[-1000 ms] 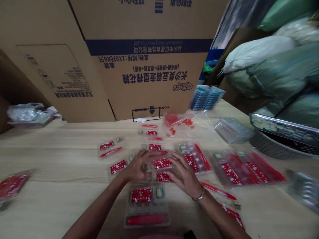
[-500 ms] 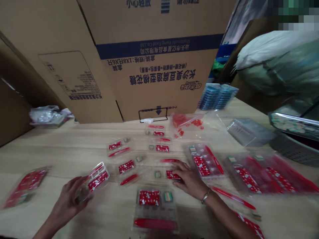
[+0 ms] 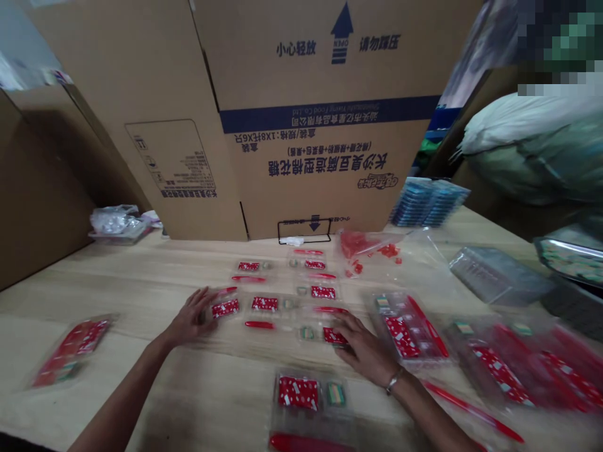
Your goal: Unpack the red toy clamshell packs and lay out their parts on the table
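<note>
Got a spread of little red-and-white printed packets [image 3: 264, 304] in flimsy clear plastic trays, laid out mid-worktop [image 3: 141, 282]. Left hand [image 3: 191, 317] is open, grip released, fingers spread, just beside one packet. Right hand [image 3: 365, 350] is flat and unclenched, fingers over another packet [image 3: 334, 336], not grasping anything I can see. Glossy red sticks [image 3: 259, 324] and small striped sweets [image 3: 306, 333] sit between them. At 6 o'clock there's a fuller clear tray [image 3: 298, 392], at 3 o'clock a heap of red-filled plastic bags [image 3: 518, 367], and at 1 o'clock a crinkly bag with red scraps [image 3: 372, 251]. A big corrugated carton [image 3: 311, 119] stands at 12 o'clock.
</note>
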Motion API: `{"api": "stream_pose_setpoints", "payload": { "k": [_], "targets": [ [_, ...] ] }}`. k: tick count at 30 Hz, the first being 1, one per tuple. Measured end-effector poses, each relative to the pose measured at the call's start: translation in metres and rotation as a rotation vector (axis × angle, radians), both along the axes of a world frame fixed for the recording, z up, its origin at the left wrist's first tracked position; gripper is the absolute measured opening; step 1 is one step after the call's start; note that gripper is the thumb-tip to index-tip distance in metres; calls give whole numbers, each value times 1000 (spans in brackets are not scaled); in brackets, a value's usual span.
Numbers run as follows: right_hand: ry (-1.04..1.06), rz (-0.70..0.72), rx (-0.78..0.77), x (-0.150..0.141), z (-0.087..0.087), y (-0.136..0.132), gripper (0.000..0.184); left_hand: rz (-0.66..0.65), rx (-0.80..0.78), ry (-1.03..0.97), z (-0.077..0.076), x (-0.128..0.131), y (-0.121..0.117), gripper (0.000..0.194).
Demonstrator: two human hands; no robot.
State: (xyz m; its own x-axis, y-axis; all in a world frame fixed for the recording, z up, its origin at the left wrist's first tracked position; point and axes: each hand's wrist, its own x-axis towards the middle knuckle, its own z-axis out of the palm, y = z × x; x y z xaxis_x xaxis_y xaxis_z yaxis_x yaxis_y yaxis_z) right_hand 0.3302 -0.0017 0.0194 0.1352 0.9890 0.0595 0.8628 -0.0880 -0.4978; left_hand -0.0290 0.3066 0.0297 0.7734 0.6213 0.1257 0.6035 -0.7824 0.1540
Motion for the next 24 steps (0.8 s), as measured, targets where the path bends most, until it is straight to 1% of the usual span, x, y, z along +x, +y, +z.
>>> {"api": "stream_pose_setpoints", "payload": {
  "k": [4, 6, 7, 9, 13, 15, 17, 19, 22, 24],
  "targets": [
    [-35, -15, -11, 0, -4, -6, 42, 28, -6, 70, 9, 11, 29, 61],
    [-68, -28, -13, -1, -2, -9, 44, 63, 6, 74, 13, 20, 37, 65],
    [-80, -39, -13, -3, -1, -9, 46, 77, 13, 70, 15, 27, 37, 67],
    [-88, -53, -17, -6, 0, -8, 46, 59, 14, 70, 16, 49, 29, 69],
    [-95, -32, -25, -9, -2, 4, 41, -117, -49, 133, 12, 111, -8, 80],
    [-103, -24, -24, -9, -3, 10, 40, -114, -61, 142, 7, 139, -20, 78],
    [-101, -20, -13, -7, -4, 14, 41, -75, -52, 121, 2, 159, -23, 70],
    [-92, -17, 0, -5, -5, 15, 41, -46, -35, 91, -2, 174, -18, 63],
    [-86, -30, 2, -3, -5, 14, 40, -40, -14, 47, -3, 189, -9, 52],
    [-91, -51, -3, -3, -6, 13, 40, -55, -8, 21, -3, 196, -5, 48]
  ]
}}
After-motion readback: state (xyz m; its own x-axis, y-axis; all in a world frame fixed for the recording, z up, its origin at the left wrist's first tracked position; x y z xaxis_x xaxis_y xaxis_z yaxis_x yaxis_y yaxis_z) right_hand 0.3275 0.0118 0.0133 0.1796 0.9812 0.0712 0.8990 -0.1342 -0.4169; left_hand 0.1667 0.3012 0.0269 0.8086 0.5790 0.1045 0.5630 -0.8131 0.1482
